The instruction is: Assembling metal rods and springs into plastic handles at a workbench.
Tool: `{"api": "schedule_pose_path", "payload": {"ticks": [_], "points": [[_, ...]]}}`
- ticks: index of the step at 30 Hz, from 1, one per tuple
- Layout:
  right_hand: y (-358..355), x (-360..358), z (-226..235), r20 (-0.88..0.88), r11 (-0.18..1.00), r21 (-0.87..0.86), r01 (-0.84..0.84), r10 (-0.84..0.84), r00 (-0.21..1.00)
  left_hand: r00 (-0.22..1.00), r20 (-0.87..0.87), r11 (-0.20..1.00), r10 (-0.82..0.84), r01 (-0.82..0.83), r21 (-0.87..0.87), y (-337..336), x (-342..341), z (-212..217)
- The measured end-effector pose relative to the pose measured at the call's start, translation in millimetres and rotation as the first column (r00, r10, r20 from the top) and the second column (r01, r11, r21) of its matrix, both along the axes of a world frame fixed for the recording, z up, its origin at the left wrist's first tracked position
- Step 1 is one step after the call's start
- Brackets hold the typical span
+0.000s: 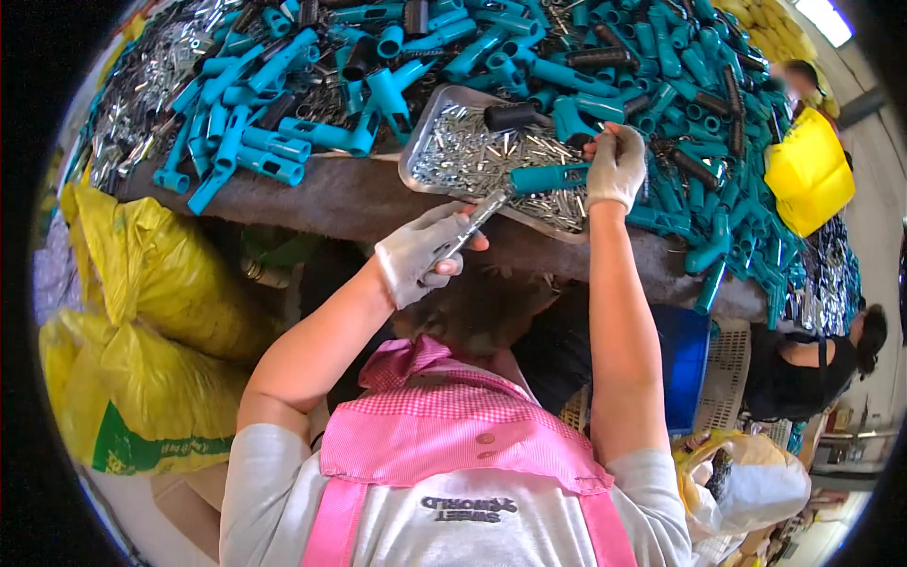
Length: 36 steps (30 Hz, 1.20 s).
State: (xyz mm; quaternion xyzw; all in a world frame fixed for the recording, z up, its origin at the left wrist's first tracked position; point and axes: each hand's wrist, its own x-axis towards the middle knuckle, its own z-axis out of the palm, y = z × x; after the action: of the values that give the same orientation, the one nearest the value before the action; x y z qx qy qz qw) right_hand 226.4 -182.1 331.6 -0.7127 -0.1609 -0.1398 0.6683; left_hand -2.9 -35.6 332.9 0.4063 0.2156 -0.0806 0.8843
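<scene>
My left hand [425,253], in a pale glove with bare fingertips, is closed round a long silver metal strip [475,223]. The strip slants up to the right and meets the end of a teal plastic handle [548,179], slotted along its side. At that handle's other end is my right hand [616,168], gloved likewise, its fingertips pinched together; what they hold is hidden. Beneath both lies a metal tray [408,170] heaped with small silver pins [472,142]. A black grip [510,116] and another teal piece [570,121] rest at the tray's far side.
Teal handles [274,151] and black grips are piled across the table, with loose metal parts [142,113] at the left. Yellow sacks [161,274] stand at the left. A blue bin [685,364] and a pale crate [726,373] are at the right, near another person [803,373].
</scene>
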Motion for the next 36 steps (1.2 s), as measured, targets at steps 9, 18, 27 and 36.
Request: {"api": "schedule_pose_path", "payload": {"ticks": [9,18,27,36], "points": [[-24,-114,14,-0.524,0.676,0.684,-0.276,0.718,0.458,0.993,0.043,0.994,-0.11,0.11,-0.018,12,-6,9],[-24,-135,7,-0.545,0.747,0.577,-0.329,0.653,0.525,0.978,-0.019,0.975,-0.209,0.209,0.072,7,-10,17],[-29,-146,-5,-0.575,0.738,0.564,-0.37,0.673,0.466,0.956,0.034,0.91,-0.293,0.268,0.317,1,-9,20],[-35,-150,-15,-0.632,0.763,0.58,-0.285,0.642,0.433,0.942,-0.014,0.934,-0.335,0.335,0.123,-3,-8,12]]}}
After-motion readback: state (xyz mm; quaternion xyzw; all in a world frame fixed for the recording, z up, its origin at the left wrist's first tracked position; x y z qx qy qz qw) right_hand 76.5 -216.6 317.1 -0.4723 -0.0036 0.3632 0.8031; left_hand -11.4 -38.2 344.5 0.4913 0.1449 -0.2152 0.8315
